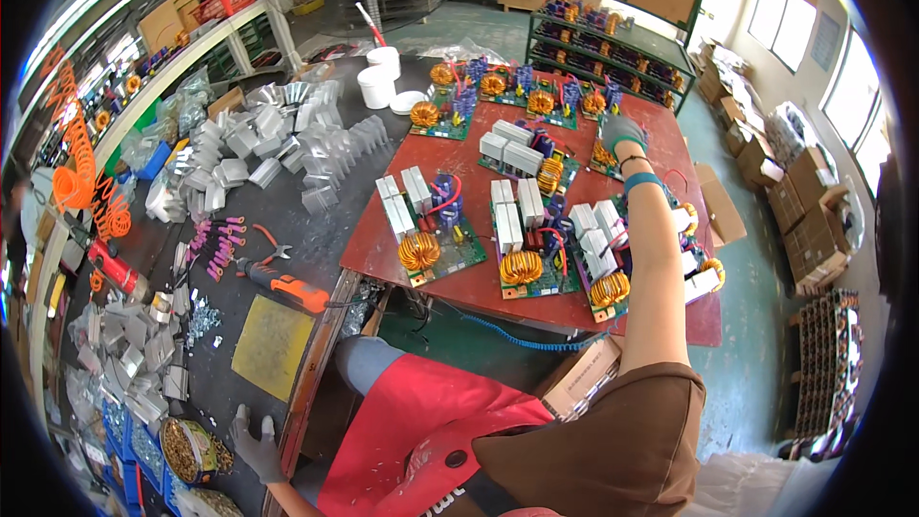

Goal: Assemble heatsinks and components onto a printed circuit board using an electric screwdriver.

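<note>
My right arm stretches far across the red table, and my gloved right hand (624, 132) is closed at the upper end of a circuit board (605, 161) with a copper coil; its fingertips are partly hidden. My left hand (257, 447), in a grey glove, lies on the dark workbench near its front edge, fingers apart and holding nothing. Close to it are a tin of small brass-coloured parts (190, 450) and a yellow pad (273, 347). Nearer my body on the red table stand boards with white blocks and coils, among them a left one (445, 254) and a middle one (541, 273).
Grey metal heatsink pieces (258, 139) are heaped on the workbench. An orange-black power screwdriver (287, 285), pliers (273, 251) and a red tool (120, 270) lie there too. White tubs (376, 86) stand behind. A rack of boards (613, 53) and cardboard boxes (809, 220) stand beyond.
</note>
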`<act>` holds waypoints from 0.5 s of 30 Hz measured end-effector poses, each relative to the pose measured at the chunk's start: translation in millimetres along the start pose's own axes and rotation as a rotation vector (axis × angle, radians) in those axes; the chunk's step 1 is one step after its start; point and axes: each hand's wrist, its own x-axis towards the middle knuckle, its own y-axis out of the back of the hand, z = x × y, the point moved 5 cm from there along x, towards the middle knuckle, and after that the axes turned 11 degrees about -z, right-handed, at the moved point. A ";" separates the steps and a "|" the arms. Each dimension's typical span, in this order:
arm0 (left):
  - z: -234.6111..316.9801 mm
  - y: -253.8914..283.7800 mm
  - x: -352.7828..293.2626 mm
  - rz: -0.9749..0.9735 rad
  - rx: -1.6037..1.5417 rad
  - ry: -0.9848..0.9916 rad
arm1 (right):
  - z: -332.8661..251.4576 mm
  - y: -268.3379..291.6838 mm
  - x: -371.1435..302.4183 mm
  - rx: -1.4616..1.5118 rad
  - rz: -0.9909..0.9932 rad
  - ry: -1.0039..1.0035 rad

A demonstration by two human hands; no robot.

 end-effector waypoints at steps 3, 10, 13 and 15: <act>13.2 3.2 5.5 -0.013 0.102 0.057 | -5.2 -40.9 31.0 -0.317 -0.091 0.191; 22.7 12.8 -0.7 0.093 0.121 -0.063 | -247.7 -27.2 -43.1 0.034 -0.054 0.803; 12.0 9.7 -4.3 0.055 0.075 0.007 | -337.1 -17.9 -93.7 0.026 -0.060 0.931; 14.0 8.9 -5.2 0.084 0.128 -0.003 | -364.5 -12.5 -112.5 0.009 -0.037 0.957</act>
